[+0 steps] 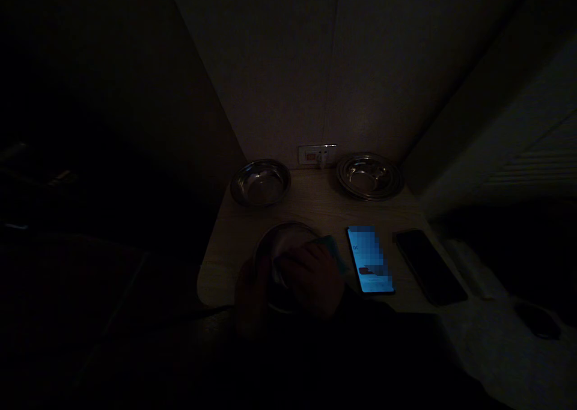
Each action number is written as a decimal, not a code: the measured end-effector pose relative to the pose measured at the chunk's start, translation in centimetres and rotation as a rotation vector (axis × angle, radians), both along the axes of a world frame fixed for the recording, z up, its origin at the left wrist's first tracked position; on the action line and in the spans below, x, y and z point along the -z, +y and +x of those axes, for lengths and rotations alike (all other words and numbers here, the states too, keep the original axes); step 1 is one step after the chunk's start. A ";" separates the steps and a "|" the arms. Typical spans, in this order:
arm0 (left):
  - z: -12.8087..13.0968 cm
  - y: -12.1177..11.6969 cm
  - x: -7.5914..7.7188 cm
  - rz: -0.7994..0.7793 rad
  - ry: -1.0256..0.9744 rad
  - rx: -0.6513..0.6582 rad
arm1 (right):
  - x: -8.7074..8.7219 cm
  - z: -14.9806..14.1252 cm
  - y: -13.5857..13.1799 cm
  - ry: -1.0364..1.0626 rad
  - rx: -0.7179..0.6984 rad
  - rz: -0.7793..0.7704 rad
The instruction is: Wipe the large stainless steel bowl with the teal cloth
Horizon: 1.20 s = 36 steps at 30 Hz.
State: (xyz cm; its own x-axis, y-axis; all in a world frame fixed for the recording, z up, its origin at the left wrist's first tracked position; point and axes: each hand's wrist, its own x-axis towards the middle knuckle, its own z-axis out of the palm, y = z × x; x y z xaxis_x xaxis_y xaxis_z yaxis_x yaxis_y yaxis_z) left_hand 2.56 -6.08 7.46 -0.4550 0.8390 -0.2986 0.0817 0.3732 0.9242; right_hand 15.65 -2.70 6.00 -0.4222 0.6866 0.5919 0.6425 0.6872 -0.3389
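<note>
In the dim head view a metal bowl (288,229) is on the near part of the small wooden table. My left hand (252,290) grips its left edge, the fingers barely visible in the dark. Over the bowl's inside, my right hand (313,275) is closed with curled fingers on what looks like a teal cloth (333,250), which sticks out beyond the hand on the right. A pale patch shows under the right fingertips; I cannot make out whether it is cloth or shine on the metal.
Behind stand another metal bowl (261,184) at left and a stack of metal dishes (369,178) at right. A lit phone (369,260) and a dark phone (430,266) lie to the right. A wall socket (311,156) with a plug is above the table (311,196).
</note>
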 end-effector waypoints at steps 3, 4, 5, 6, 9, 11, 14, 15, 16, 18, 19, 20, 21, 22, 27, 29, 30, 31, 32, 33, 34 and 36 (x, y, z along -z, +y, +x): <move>0.0 0.0 0.1 -0.008 0.048 -0.014 | -0.3 0.0 -0.1 -0.020 0.085 -0.049; -0.1 0.1 0.1 -0.010 0.056 -0.021 | -0.4 0.1 -0.1 -0.023 0.058 -0.041; -0.1 0.1 0.1 -0.020 0.062 -0.025 | -0.5 0.2 -0.1 -0.016 0.027 -0.031; -0.1 0.1 0.1 -0.029 0.063 -0.025 | -0.6 0.3 -0.1 -0.013 -0.003 -0.021; 0.0 0.2 -0.2 -0.017 0.046 -0.013 | -0.7 0.4 0.2 -0.031 0.031 -0.020; 0.1 0.2 -0.3 0.006 0.011 -0.007 | -0.7 0.3 0.1 -0.043 0.098 -0.045; 0.0 0.1 -0.1 0.004 -0.010 -0.007 | -0.6 0.0 -0.4 -0.030 0.012 -0.039; 0.0 0.1 0.0 -0.001 -0.003 -0.005 | -0.6 0.0 -0.4 -0.019 -0.018 -0.031; 0.0 0.1 0.2 -0.008 0.008 -0.001 | -0.7 -0.1 -0.1 -0.023 -0.036 -0.024; -0.1 0.1 0.3 -0.010 0.036 0.011 | -1.0 0.0 0.9 -0.059 0.009 -0.049; 0.0 0.2 0.3 -0.009 0.047 0.010 | -1.3 0.0 1.4 -0.086 0.048 -0.081; 0.0 0.2 0.3 -0.006 0.053 0.002 | -1.5 0.0 1.9 -0.101 0.091 -0.110; 0.1 0.3 0.3 0.000 0.050 -0.002 | -1.7 -0.1 2.1 -0.112 0.122 -0.135; 0.1 0.4 0.3 0.007 0.040 -0.003 | -1.9 -0.2 2.0 -0.115 0.135 -0.147; 0.0 0.4 0.6 0.002 0.019 0.004 | -1.6 -0.7 0.1 -0.081 0.042 -0.112; -0.1 0.3 0.8 -0.051 0.038 -0.008 | -1.4 -0.5 0.7 -0.085 0.045 -0.148; -0.2 0.2 0.8 -0.072 0.047 -0.016 | -1.4 -0.3 1.4 -0.085 0.062 -0.182; -0.2 0.2 0.7 -0.086 0.053 -0.022 | -1.3 0.0 2.2 -0.081 0.086 -0.217; -0.2 0.1 0.7 -0.088 0.055 -0.027 | -1.2 0.3 3.0 -0.070 0.110 -0.245; -0.2 0.1 0.6 -0.082 0.050 -0.027 | -1.1 0.7 3.7 -0.053 0.129 -0.265; -0.2 0.1 0.4 -0.075 0.038 -0.016 | -0.9 1.1 4.2 -0.030 0.146 -0.275; -0.3 0.1 0.1 -0.081 0.007 0.003 | -0.3 1.9 4.4 0.017 0.177 -0.280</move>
